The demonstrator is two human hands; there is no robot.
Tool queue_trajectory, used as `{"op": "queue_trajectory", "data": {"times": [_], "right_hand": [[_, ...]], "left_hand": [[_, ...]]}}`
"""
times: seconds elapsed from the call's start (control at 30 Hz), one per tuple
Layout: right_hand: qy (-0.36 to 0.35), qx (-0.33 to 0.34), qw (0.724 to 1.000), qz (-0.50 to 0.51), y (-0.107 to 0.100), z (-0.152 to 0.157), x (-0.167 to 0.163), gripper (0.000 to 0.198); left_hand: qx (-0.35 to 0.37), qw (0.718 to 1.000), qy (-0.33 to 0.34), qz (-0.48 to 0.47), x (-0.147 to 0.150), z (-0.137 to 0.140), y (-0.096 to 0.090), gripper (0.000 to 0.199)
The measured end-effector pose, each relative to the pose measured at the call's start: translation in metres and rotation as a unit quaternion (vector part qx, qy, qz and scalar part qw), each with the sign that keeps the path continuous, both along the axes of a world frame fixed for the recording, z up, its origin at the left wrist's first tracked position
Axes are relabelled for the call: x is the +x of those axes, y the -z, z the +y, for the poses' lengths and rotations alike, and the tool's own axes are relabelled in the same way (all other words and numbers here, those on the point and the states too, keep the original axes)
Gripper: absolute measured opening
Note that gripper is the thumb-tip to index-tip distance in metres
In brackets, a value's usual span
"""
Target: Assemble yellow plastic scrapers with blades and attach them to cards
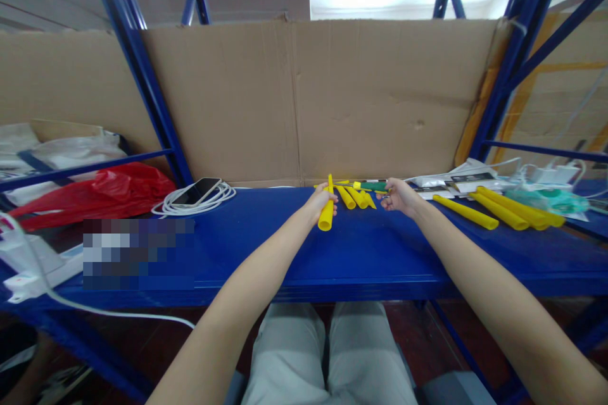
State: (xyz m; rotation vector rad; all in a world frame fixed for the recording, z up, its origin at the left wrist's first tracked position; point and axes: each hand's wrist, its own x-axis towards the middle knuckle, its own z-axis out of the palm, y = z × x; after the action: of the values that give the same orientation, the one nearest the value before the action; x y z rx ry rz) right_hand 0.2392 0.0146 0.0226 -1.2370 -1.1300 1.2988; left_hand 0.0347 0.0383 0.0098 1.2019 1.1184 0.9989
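Head view; yellow tube (325, 218) in left hand (319, 203)

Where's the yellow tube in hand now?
In the head view, the yellow tube is near the centre, held in the left hand, left of the yellow pieces on the blue table.

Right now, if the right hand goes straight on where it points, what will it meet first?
Probably the small yellow tubes on the blue table, just past the right hand; depth is unclear, so the green item beside them might come first.
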Motion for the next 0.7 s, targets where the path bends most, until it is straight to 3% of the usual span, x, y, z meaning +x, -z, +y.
{"op": "queue_trajectory", "data": {"times": [0.7], "right_hand": [[0.021,-0.011,0.999,-0.040,-0.0027,-0.0005,-0.0018,0.021]], "left_hand": [[-0.002,1.000,-0.012,0.004,-0.0009,-0.0008,-0.0018,0.069]]}}
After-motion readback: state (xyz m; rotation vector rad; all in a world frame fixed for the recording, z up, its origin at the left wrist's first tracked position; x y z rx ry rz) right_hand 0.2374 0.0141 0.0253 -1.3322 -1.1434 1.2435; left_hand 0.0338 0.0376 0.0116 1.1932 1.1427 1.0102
